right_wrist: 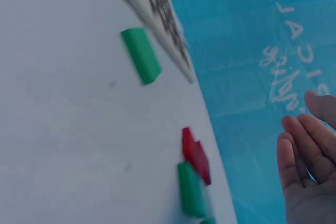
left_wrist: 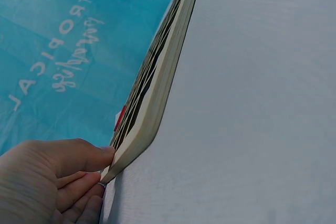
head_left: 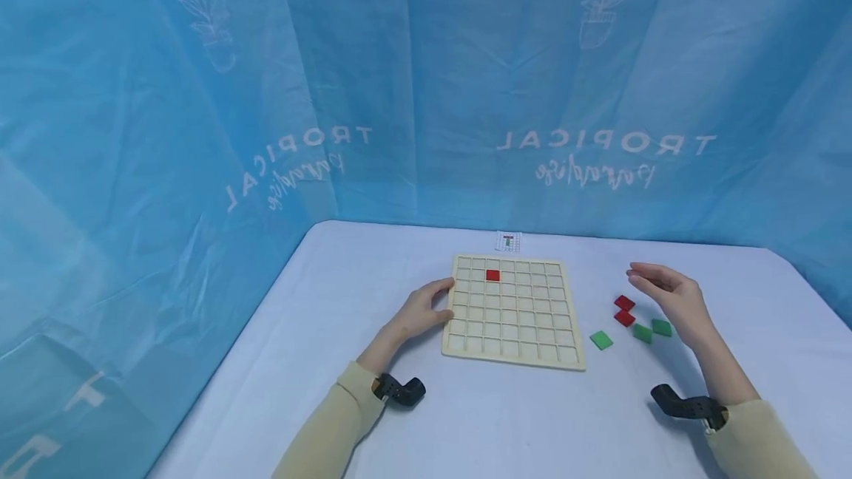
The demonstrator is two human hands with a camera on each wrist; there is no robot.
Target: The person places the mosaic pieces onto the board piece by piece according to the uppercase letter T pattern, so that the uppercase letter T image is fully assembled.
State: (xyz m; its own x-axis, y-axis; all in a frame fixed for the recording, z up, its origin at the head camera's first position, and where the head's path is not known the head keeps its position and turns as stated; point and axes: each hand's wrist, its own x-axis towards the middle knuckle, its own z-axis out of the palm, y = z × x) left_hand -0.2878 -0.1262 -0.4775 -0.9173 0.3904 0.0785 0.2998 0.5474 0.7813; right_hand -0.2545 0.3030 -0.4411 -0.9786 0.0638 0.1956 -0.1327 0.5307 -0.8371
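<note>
A cream grid board (head_left: 509, 350) with square cells lies on the table, one red tile (head_left: 492, 275) set in a cell of its second row from the back. My left hand (head_left: 418, 313) holds the board's left edge, the thumb near the rim and fingers beside it in the left wrist view. Above the loose tiles right of the board hovers my right hand (head_left: 675, 301), fingers loosely extended, palm bare in the right wrist view. Beneath and beside it lie two red tiles (head_left: 624, 318) and three green tiles (head_left: 602, 340), one nearer the board.
Behind the board sits a small card (head_left: 509, 242) printed with a grid and a coloured pattern. A white cloth (head_left: 373, 265) covers the table. Blue curtains (head_left: 459, 80) with white lettering hang along the back and left side.
</note>
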